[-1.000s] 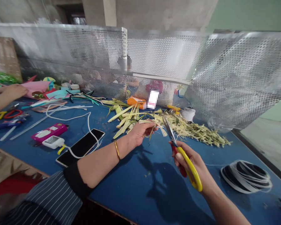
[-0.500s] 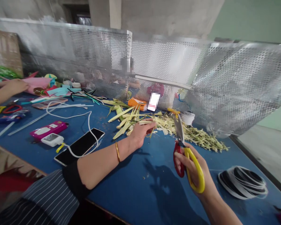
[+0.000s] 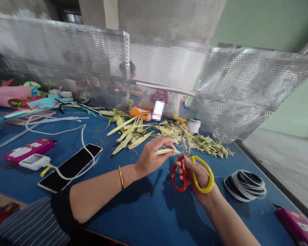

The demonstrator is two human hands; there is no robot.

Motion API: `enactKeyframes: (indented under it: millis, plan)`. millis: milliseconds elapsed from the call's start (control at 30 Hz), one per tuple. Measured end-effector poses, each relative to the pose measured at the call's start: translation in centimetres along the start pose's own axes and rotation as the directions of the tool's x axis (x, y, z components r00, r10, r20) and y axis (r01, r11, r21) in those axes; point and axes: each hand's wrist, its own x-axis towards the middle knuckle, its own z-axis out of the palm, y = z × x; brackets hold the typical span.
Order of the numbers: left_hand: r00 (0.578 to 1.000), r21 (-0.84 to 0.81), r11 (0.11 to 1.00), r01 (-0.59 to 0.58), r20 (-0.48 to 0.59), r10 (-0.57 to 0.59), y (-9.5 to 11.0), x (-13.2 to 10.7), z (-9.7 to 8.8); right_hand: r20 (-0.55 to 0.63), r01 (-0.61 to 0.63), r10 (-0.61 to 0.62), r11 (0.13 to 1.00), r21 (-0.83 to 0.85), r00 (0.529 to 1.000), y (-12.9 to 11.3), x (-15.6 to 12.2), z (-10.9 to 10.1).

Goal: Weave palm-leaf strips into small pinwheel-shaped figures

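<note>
My left hand (image 3: 152,155) pinches a pale rolled strip of corn husk (image 3: 165,151) over the middle of the table. Close to the husk's right end, my right hand (image 3: 199,177) grips scissors (image 3: 204,189) with one red and one yellow handle. Their blades point up and are slightly parted; I cannot tell if they touch the husk. Behind my left hand lie long loose corn husks (image 3: 133,131). A heap of small cut husk pieces (image 3: 207,141) spreads beyond the scissors.
On the left are a black phone (image 3: 72,167), a purple packet (image 3: 29,150) and a white device with a cable (image 3: 34,161). A coil of black and white strips (image 3: 243,186) lies right. A perforated metal screen (image 3: 164,68) stands along the back, an orange pack (image 3: 140,112) before it.
My left hand has drawn back from the husk pile with a strip and now meets the scissors. My right hand has turned the scissors, their handles spread wider. The view has swung right.
</note>
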Motion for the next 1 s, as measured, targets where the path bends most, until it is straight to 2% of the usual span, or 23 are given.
enactKeyframes:
  millis: [67,167,267,333,367,433,467,500,533,567,600,633,667,733,767,900,967,1000]
  plan:
    - [0.996,0.042,0.997,-0.063,0.071,0.060,0.2,-0.4,0.3,0.046,-0.017,0.015,0.999,0.048,0.999,0.1,-0.1,0.2]
    - [0.981,0.050,0.992,-0.113,0.164,0.103,0.4,-0.9,0.8,0.055,-0.023,0.015,0.989,0.144,0.998,0.1,-0.4,0.4]
    - [0.973,0.054,0.988,-0.141,0.193,0.129,0.2,-0.9,1.1,0.035,-0.010,0.003,0.982,0.190,0.999,-0.1,-0.4,0.4]
    - [0.985,0.069,0.992,-0.108,0.139,0.098,-0.2,-0.8,1.2,0.013,0.031,-0.034,0.978,0.208,0.999,-0.1,-0.3,0.2]
    - [0.995,0.079,0.995,-0.057,0.085,0.050,-0.4,-0.8,1.3,-0.003,0.065,-0.066,0.975,0.211,0.998,-0.1,-0.2,0.2]
    - [0.988,0.076,0.986,0.145,-0.053,-0.141,-0.8,-0.9,1.7,-0.045,0.170,-0.164,0.965,0.197,0.985,0.1,0.0,0.1]
    - [0.953,0.040,0.958,0.285,-0.117,-0.279,-1.0,-1.0,1.9,-0.072,0.231,-0.222,0.957,0.178,0.973,0.1,0.1,0.1]
    - [0.888,-0.030,0.900,0.434,-0.153,-0.433,-1.2,-1.2,2.1,-0.105,0.293,-0.279,0.943,0.155,0.954,0.2,0.2,0.1]
    - [0.796,-0.129,0.808,0.574,-0.144,-0.588,-1.2,-1.4,2.4,-0.143,0.351,-0.332,0.927,0.132,0.932,0.2,0.3,0.1]
    - [0.684,-0.243,0.681,0.691,-0.086,-0.724,-1.1,-1.7,2.6,-0.177,0.397,-0.375,0.911,0.109,0.910,0.1,0.3,0.1]
    - [0.579,-0.335,0.536,0.775,0.036,-0.815,-0.9,-1.9,2.8,-0.204,0.430,-0.406,0.899,0.088,0.891,0.1,0.3,0.1]
    - [0.499,-0.386,0.411,0.826,0.162,-0.851,-0.6,-2.1,2.9,-0.218,0.450,-0.427,0.890,0.069,0.878,0.1,0.3,0.1]
    - [0.469,-0.427,0.341,0.838,0.243,-0.849,-0.2,-2.3,3.0,-0.222,0.464,-0.442,0.884,0.054,0.869,0.1,0.3,0.1]
    - [0.498,-0.503,0.314,0.806,0.288,-0.818,0.4,-2.5,3.1,-0.201,0.472,-0.459,0.881,0.021,0.865,0.3,0.3,0.0]
    - [0.508,-0.516,0.320,0.795,0.277,-0.815,0.7,-2.5,3.2,-0.184,0.473,-0.465,0.881,0.002,0.866,0.4,0.3,0.0]
    - [0.543,-0.469,0.418,0.778,0.167,-0.823,0.3,-2.4,3.2,-0.121,0.448,-0.449,0.893,-0.039,0.885,0.9,0.1,0.2]
    - [0.594,-0.434,0.511,0.742,0.072,-0.801,-0.3,-2.3,3.1,-0.103,0.410,-0.409,0.912,-0.013,0.907,0.9,0.0,0.4]
    - [0.651,-0.414,0.585,0.697,0.021,-0.759,-0.5,-2.2,2.9,-0.101,0.384,-0.381,0.923,0.009,0.919,0.8,-0.1,0.4]
